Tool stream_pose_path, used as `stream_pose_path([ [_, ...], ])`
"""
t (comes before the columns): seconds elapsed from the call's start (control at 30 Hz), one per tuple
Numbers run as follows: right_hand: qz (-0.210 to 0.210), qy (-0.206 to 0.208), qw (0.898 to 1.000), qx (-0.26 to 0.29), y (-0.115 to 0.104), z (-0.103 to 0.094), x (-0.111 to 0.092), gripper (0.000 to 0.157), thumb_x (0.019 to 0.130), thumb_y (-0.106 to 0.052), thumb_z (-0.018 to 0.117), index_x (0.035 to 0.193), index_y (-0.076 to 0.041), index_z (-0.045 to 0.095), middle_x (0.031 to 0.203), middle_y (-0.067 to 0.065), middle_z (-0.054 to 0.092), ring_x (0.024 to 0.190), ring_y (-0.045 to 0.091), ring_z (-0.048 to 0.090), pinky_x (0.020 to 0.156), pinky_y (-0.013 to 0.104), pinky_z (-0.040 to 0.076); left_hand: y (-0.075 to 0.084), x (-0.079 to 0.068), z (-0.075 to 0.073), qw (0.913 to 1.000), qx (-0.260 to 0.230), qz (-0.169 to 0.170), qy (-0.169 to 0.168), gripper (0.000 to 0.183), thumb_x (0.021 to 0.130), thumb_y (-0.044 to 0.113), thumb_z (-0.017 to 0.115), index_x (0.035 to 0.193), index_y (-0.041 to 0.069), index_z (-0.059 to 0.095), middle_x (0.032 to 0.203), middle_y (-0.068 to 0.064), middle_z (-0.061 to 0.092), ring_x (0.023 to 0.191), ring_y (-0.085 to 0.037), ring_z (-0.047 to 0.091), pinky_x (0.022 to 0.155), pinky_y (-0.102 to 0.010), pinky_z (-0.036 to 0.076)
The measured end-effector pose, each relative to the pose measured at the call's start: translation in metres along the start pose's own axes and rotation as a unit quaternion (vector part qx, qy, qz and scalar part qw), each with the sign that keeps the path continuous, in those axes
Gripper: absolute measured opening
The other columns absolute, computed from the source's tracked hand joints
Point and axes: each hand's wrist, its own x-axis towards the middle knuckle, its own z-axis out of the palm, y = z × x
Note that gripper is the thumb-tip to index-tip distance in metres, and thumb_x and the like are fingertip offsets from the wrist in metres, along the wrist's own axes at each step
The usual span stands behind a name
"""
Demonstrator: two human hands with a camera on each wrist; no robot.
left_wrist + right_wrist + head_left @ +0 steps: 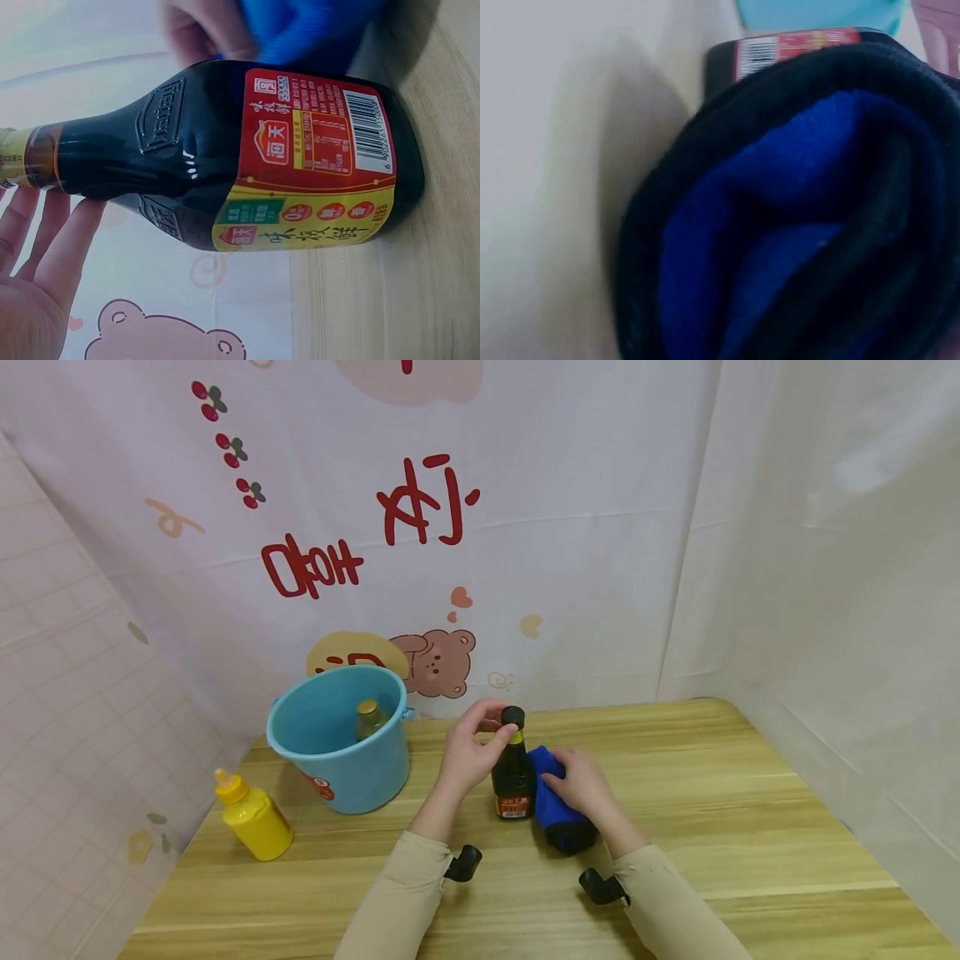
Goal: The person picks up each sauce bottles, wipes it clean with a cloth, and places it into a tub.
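A dark soy sauce bottle (513,777) with a black cap stands upright on the table. My left hand (470,749) holds it at the neck, thumb in front and fingers behind. In the left wrist view the bottle (202,157) shows its red and yellow label, with the left hand (37,277) around the neck. My right hand (579,782) grips a blue cloth (553,797) with black edging, close against the bottle's right side. Folded over, the cloth (795,172) fills much of the right wrist view and overlaps the bottle's label; the right hand is mostly hidden there.
A light blue bucket (341,777) stands at the back left, holding a bottle with a gold cap (368,710). Left of it is a yellow squeeze bottle (258,822). A printed white curtain (585,568) hangs behind the wooden table (712,827).
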Motion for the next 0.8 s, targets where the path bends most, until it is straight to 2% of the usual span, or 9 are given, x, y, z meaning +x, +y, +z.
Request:
stream_pose_path([
  [0.03,0.003,-0.009,1.000,-0.011,0.000,0.002,0.000,0.039,0.090,-0.013,0.072,0.122,0.007,0.064,0.116,0.028,0.062,0.108,0.044,0.059,0.094,0.055,0.047,0.000,0.000,0.000,1.0000,0.001,-0.001,-0.002,0.025,0.091,0.001,0.069,0.115,-0.004,0.064,0.099,-0.020,0.066,0.090,-0.038,0.067,0.070,-0.041,0.059],
  [0.17,0.009,-0.032,0.999,-0.041,-0.001,0.004,0.001,0.038,0.089,-0.013,0.074,0.120,0.007,0.065,0.112,0.027,0.063,0.104,0.042,0.061,0.092,0.054,0.049,-0.018,0.002,0.003,0.9999,0.003,-0.013,-0.009,0.027,0.092,0.005,0.069,0.118,-0.002,0.064,0.102,-0.019,0.066,0.094,-0.037,0.066,0.071,-0.043,0.058],
  [0.27,0.009,-0.038,0.998,-0.040,0.000,0.002,0.002,0.038,0.089,-0.013,0.074,0.120,0.006,0.064,0.112,0.027,0.062,0.104,0.042,0.061,0.091,0.054,0.049,-0.035,0.003,0.006,0.9998,0.002,-0.015,-0.011,0.029,0.092,0.007,0.070,0.120,0.002,0.064,0.103,-0.016,0.066,0.094,-0.035,0.067,0.071,-0.044,0.058],
  [0.43,0.008,-0.040,0.999,-0.025,0.003,-0.008,0.001,0.041,0.091,-0.015,0.072,0.126,0.004,0.063,0.118,0.027,0.061,0.106,0.043,0.060,0.092,0.056,0.048,-0.043,0.004,0.005,0.9999,-0.001,-0.007,-0.013,0.029,0.092,0.013,0.072,0.120,0.010,0.065,0.102,-0.010,0.067,0.093,-0.029,0.068,0.070,-0.039,0.058],
  [0.5,0.008,-0.025,1.000,-0.012,0.002,-0.017,0.000,0.042,0.092,-0.016,0.071,0.128,0.003,0.062,0.121,0.027,0.059,0.107,0.044,0.060,0.091,0.057,0.048,-0.044,0.004,0.005,0.9999,-0.002,-0.004,-0.015,0.028,0.093,0.015,0.072,0.120,0.012,0.066,0.102,-0.007,0.067,0.093,-0.027,0.068,0.070,-0.037,0.058],
  [0.6,-0.005,0.023,1.000,0.020,-0.004,-0.034,0.002,0.044,0.092,-0.016,0.071,0.131,0.002,0.060,0.124,0.028,0.056,0.108,0.045,0.059,0.090,0.059,0.048,-0.044,0.004,0.005,0.9999,-0.002,-0.002,-0.014,0.027,0.093,0.016,0.071,0.119,0.013,0.066,0.101,-0.007,0.067,0.092,-0.026,0.068,0.070,-0.035,0.058],
  [0.7,-0.036,0.082,0.994,0.059,-0.015,-0.052,0.004,0.044,0.092,-0.015,0.071,0.131,0.003,0.060,0.123,0.028,0.055,0.109,0.047,0.058,0.089,0.061,0.048,-0.044,0.004,0.005,0.9999,-0.001,0.001,-0.014,0.026,0.093,0.016,0.071,0.119,0.013,0.066,0.100,-0.007,0.067,0.091,-0.026,0.068,0.069,-0.034,0.058],
  [0.8,-0.062,0.122,0.987,0.087,-0.029,-0.065,0.004,0.043,0.092,-0.013,0.071,0.131,0.003,0.060,0.124,0.027,0.055,0.109,0.047,0.057,0.088,0.063,0.049,-0.044,0.004,0.005,0.9999,0.000,0.004,-0.016,0.027,0.094,0.016,0.071,0.119,0.012,0.066,0.101,-0.008,0.067,0.092,-0.027,0.068,0.069,-0.034,0.058],
])
